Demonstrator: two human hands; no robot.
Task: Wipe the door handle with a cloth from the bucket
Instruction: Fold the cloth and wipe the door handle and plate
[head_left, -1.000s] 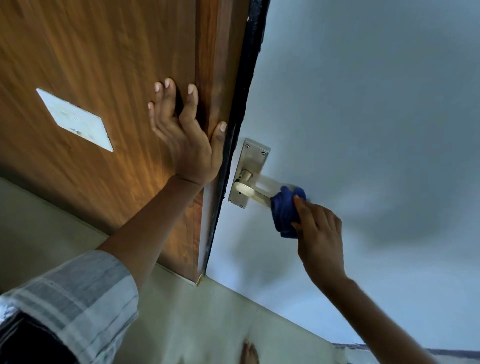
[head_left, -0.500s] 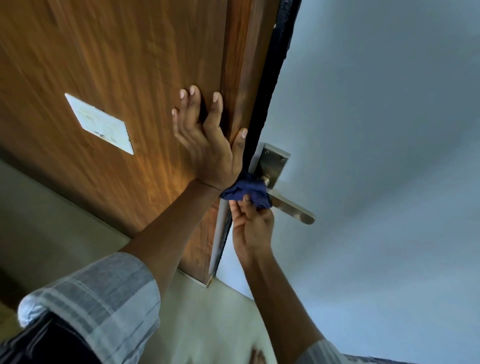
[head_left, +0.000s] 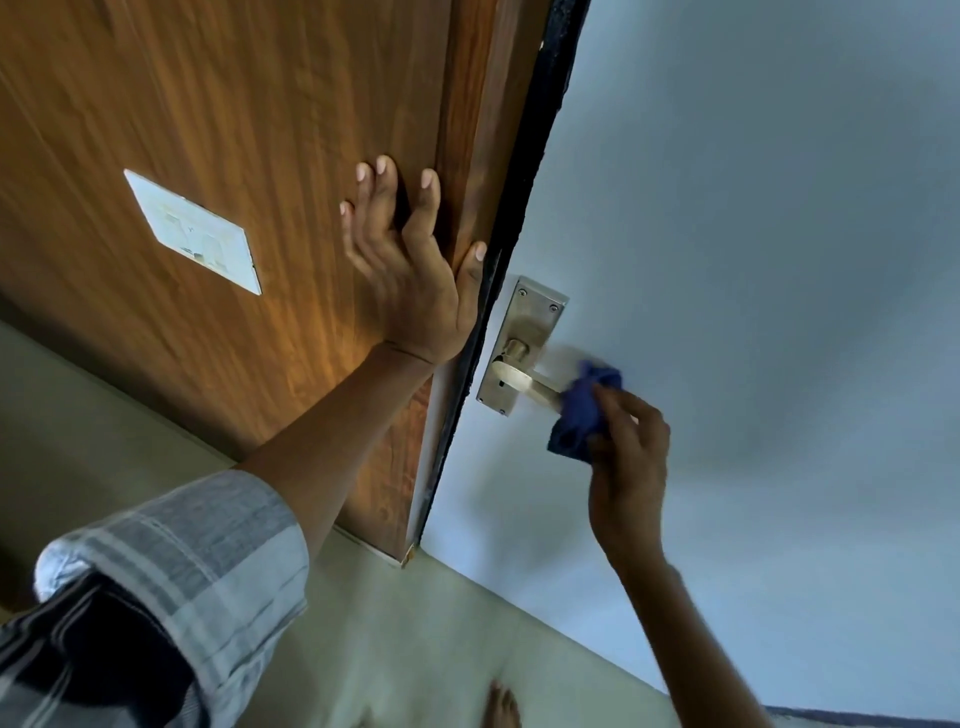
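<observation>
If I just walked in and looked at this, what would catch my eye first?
Probably the crumpled dark blue cloth, gripped by the right hand around the outer end of the silver metal lever door handle on the pale door. Beside it, the left hand lies flat against the brown wood-grain panel.

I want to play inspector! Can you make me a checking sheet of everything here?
Surface: pale blue door, wooden panel beside it.
Job's things: metal door handle on its plate; blue cloth wrapped round the lever's outer end. No bucket in view.
Clutter: nothing seen.
Grips: left hand flat on the wooden panel; right hand holds the cloth.
Cables: nothing seen.
Surroundings: white switch plate, light floor.
</observation>
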